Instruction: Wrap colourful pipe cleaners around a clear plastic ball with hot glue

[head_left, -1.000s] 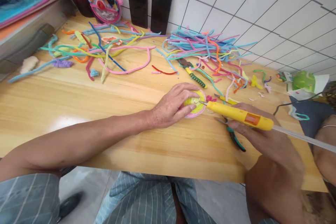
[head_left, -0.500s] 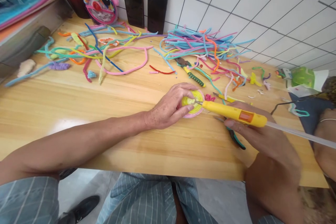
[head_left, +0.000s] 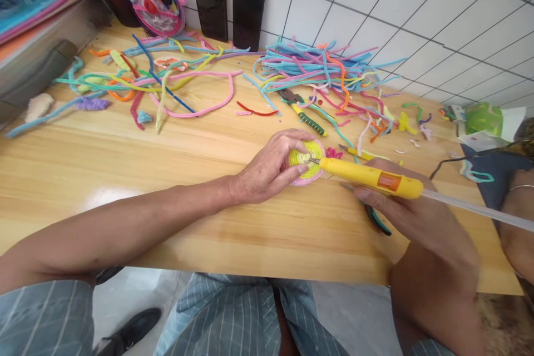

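My left hand is closed round a small coiled disc of yellow and pink pipe cleaner, which rests on the wooden table. A yellow glue gun with a clear glue stick at its back lies in my right hand, which grips it. Its metal tip touches the middle of the disc's yellow coil.
Loose pipe cleaners in many colours are strewn across the far half of the table. Pliers with a striped handle lie behind the disc, teal-handled cutters under my right hand. A pipe-cleaner clown face and two dark phones lean on the tiled wall. Another person's arm shows at the right edge.
The glue gun's tip has crept a little left, further onto the centre of the disc. Both hands stay where they were.
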Available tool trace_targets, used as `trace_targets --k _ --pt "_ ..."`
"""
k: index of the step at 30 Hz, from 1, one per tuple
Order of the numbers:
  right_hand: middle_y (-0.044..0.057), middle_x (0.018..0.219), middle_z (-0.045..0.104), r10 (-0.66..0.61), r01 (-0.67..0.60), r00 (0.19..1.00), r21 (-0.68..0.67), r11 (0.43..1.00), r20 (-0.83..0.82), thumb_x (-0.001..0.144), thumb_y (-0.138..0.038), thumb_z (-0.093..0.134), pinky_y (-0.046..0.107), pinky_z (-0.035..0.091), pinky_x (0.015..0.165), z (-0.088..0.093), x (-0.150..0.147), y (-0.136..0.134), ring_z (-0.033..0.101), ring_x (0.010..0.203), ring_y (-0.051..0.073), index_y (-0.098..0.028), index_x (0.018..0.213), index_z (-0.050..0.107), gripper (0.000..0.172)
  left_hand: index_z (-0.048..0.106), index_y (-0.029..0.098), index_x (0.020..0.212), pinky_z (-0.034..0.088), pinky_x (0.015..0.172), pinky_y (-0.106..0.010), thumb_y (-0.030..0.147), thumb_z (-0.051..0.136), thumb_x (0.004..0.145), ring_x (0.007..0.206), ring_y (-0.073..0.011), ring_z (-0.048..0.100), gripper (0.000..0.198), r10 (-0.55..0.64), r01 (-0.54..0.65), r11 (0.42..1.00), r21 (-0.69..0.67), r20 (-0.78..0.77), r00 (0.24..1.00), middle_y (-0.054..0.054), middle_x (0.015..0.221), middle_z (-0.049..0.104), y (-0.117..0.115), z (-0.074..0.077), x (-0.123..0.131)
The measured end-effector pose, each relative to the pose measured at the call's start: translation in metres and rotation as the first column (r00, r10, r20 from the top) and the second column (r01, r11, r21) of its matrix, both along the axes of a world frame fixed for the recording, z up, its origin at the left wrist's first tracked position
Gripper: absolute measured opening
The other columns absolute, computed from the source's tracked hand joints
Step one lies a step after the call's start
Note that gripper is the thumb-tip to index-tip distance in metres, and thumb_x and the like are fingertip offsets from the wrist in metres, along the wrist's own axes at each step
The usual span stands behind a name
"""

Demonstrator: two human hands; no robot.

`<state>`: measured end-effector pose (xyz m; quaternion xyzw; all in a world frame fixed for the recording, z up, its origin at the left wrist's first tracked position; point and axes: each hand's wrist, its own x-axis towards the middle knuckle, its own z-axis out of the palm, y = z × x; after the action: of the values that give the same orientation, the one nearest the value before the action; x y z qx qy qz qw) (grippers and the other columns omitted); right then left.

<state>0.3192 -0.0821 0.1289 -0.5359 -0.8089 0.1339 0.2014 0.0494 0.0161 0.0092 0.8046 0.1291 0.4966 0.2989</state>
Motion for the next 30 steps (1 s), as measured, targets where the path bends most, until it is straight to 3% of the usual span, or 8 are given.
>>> trace_targets --k 8,12,16,23,30 --pt "0.0 0.086 0.072 0.008 -0.009 1.0 -0.022 1.0 -0.019 0.109 -0.044 0.065 0.04 0.055 0.067 0.0005 -0.0016 -0.0005 0.07 0.074 0.024 -0.03 0.089 0.063 0.025 0.053 0.024 0.141 0.055 0.123 -0.055 0.032 0.064 0.112 0.145 -0.0287 0.066 0.032 0.014 -0.013 1.0 0.017 -0.005 1.0 -0.018 0.147 0.07 0.0008 0.0011 -0.0003" --pt "0.001 0.086 0.072 0.013 -0.013 1.0 -0.015 1.0 -0.001 0.11 -0.046 0.064 0.041 0.055 0.068 0.0009 -0.0017 0.0003 0.071 0.075 0.025 -0.03 0.089 0.065 0.026 0.056 0.024 0.137 0.056 0.121 -0.053 0.033 0.063 0.113 0.144 -0.0279 0.067 0.026 0.025 -0.025 0.999 0.03 0.001 1.0 -0.017 0.146 0.071 0.0013 0.0013 -0.0003" --pt "0.002 0.086 0.071 0.019 -0.019 1.0 0.018 1.0 0.015 0.111 -0.046 0.063 0.042 0.054 0.068 0.0007 -0.0017 0.0 0.07 0.074 0.025 -0.031 0.089 0.065 0.027 0.056 0.026 0.134 0.056 0.122 -0.055 0.033 0.063 0.113 0.145 -0.0279 0.066 0.023 0.024 -0.024 1.0 0.007 -0.002 1.0 -0.017 0.148 0.07 0.0002 0.0004 -0.0001" --pt "0.002 0.087 0.07 -0.019 0.019 1.0 -0.036 0.999 -0.002 0.111 -0.051 0.061 0.041 0.053 0.07 -0.0009 -0.0011 -0.0023 0.067 0.075 0.024 -0.028 0.086 0.063 0.034 0.054 0.026 0.134 0.052 0.126 -0.061 0.031 0.063 0.112 0.149 -0.0303 0.062 0.024 -0.002 0.002 1.0 -0.02 -0.018 1.0 -0.018 0.153 0.066 -0.0001 -0.0026 -0.0024" --pt "0.004 0.092 0.073 -0.004 0.004 1.0 -0.011 1.0 0.026 0.111 -0.051 0.062 0.042 0.054 0.076 -0.0039 0.0001 -0.0015 0.07 0.083 0.027 -0.028 0.092 0.066 0.03 0.053 0.026 0.134 0.052 0.126 -0.058 0.028 0.065 0.111 0.148 -0.0285 0.062 0.026 -0.009 0.01 1.0 -0.026 0.021 1.0 -0.018 0.152 0.066 0.0006 -0.0058 -0.0019"
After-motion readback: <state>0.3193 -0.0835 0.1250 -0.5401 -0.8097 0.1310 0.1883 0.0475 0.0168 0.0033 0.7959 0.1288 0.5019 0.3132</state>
